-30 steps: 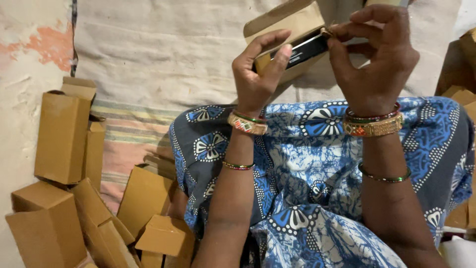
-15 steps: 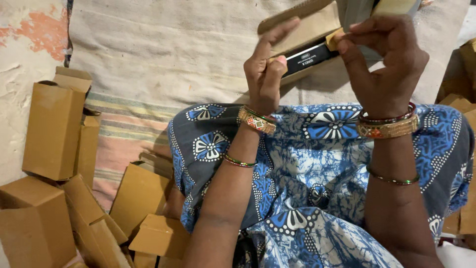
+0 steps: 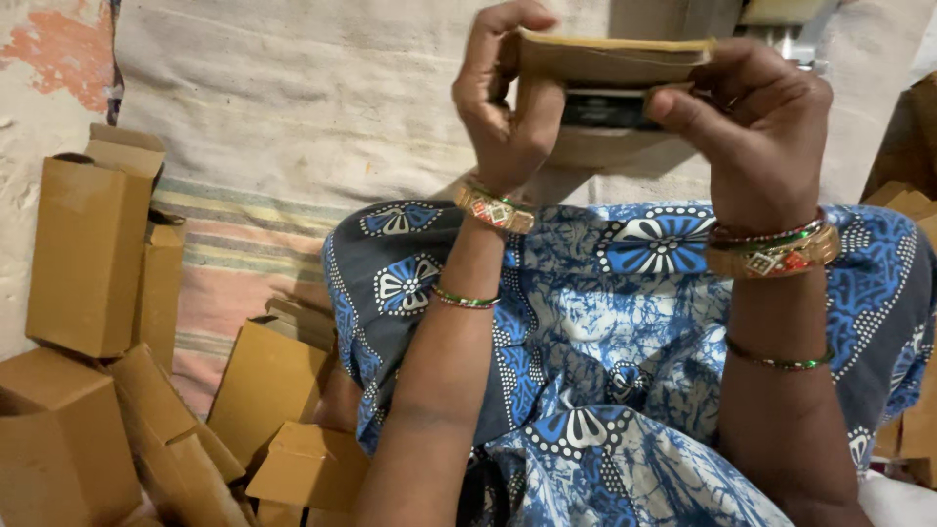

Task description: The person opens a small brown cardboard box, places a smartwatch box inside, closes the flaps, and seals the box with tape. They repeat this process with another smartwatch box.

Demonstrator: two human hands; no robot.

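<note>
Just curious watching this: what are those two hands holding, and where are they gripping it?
A small brown cardboard box with a dark item in its opening. The left hand grips its left end, the right hand its right end.

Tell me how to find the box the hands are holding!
Look above the blue patterned cloth on the lap, at the top of the picture. There the left hand and right hand hold a small brown cardboard box with a dark object under its flap. Unlike the brown cartons piled on the floor, it is held up.
</note>
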